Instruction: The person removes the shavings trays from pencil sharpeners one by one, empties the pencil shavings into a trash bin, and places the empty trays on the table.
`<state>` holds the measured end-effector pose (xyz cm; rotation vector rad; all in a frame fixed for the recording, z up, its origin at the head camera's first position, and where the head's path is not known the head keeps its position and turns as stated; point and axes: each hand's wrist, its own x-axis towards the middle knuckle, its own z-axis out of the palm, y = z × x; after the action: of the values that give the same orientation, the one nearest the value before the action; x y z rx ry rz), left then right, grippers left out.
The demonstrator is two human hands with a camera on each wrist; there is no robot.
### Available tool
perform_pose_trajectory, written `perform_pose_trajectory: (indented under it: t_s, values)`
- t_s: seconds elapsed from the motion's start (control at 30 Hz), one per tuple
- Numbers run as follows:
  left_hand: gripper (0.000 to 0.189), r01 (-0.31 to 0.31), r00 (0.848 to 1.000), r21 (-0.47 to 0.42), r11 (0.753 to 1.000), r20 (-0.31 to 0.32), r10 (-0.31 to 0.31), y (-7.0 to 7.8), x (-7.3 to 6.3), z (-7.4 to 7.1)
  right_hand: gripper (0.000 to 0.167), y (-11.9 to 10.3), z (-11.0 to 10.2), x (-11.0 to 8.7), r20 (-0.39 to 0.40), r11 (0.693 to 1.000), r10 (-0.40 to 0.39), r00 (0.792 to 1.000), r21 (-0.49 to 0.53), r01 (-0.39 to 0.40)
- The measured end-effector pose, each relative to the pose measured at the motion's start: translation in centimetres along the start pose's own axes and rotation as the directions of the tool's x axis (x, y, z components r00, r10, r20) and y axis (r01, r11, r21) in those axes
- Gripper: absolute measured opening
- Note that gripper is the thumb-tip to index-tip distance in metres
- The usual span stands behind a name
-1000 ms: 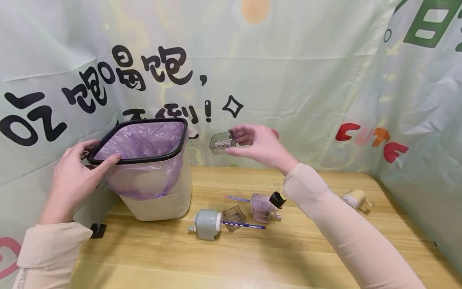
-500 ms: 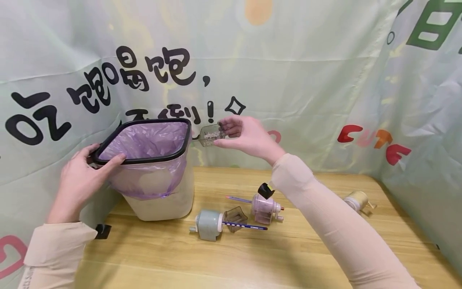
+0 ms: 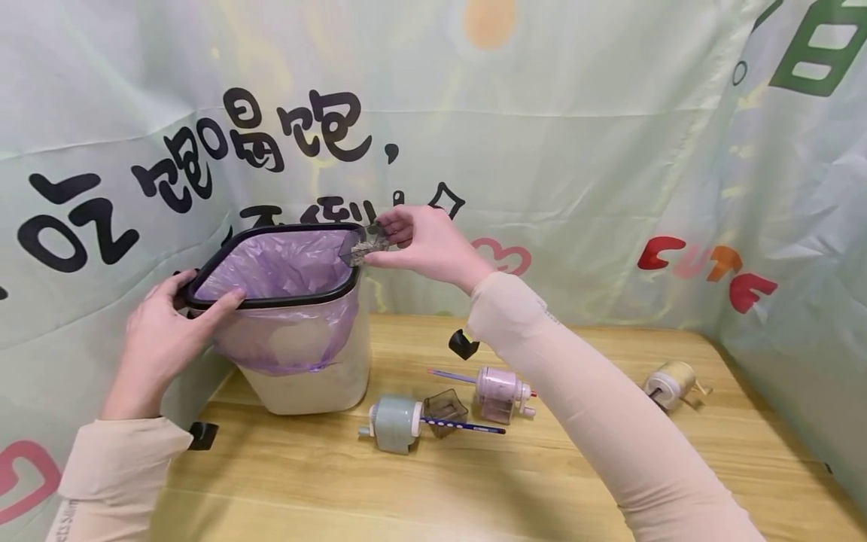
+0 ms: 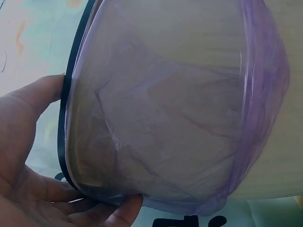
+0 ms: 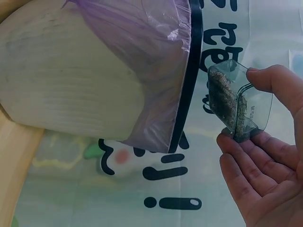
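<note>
My left hand (image 3: 165, 324) grips the black rim (image 3: 298, 302) of a pale trash bin (image 3: 305, 395), lined with a purple plastic bag (image 3: 284, 260). The thumb lies over the near rim, with fingers around the outside. My right hand (image 3: 433, 245) pinches a small clear grey shavings tray (image 5: 232, 97) between thumb and fingers. Pencil shavings (image 5: 220, 90) fill part of it. In the head view the tray overlaps the bin's right rim and looks tilted leftward. The right wrist view shows it just beyond the rim, not visibly touching.
On the wooden table (image 3: 440, 489) lie a blue-green pencil sharpener (image 3: 396, 423) with a dark blue pencil (image 3: 467, 426), a second grey tray (image 3: 445, 410), and a purple sharpener (image 3: 500, 388) with a pencil (image 3: 452, 375). A cream sharpener (image 3: 669, 382) lies far right. Printed cloth (image 3: 576, 165) hangs behind.
My right hand has carried the shavings tray leftward and slightly up to the bin's right rim, tilting it. The left hand keeps its grip on the rim.
</note>
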<state>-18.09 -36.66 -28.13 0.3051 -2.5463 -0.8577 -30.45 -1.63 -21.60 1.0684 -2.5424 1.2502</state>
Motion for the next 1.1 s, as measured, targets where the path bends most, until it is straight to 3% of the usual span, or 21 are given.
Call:
perform_pose_trajectory:
  t_s: [0.6, 0.8, 0.93, 1.1]
  values:
    - [0.098, -0.004, 1.000, -0.022, 1.000, -0.031, 0.004, -0.1, -0.2, 0.4, 0.059, -1.4, 2.3, 2.2, 0.052, 0.987, -0.075, 0.996, -0.141, 0.082]
    - [0.100, 0.024, 0.999, -0.043, 0.999, -0.021, -0.025, -0.2, -0.2, 0.5, 0.056, -1.9, 2.8, 2.6, 0.081, 0.975, -0.105, 0.991, -0.188, 0.118]
    - [0.102, 0.039, 0.999, -0.049, 0.998, -0.016, -0.040, -0.1, -0.2, 0.4, 0.056, -2.4, 3.2, 2.9, 0.111, 0.958, -0.123, 0.986, -0.247, 0.147]
    - [0.103, 0.045, 0.999, -0.055, 0.997, -0.017, -0.046, -0.2, -0.2, 0.5, 0.058, -2.9, 3.5, 3.0, 0.141, 0.915, -0.146, 0.979, -0.358, 0.188]
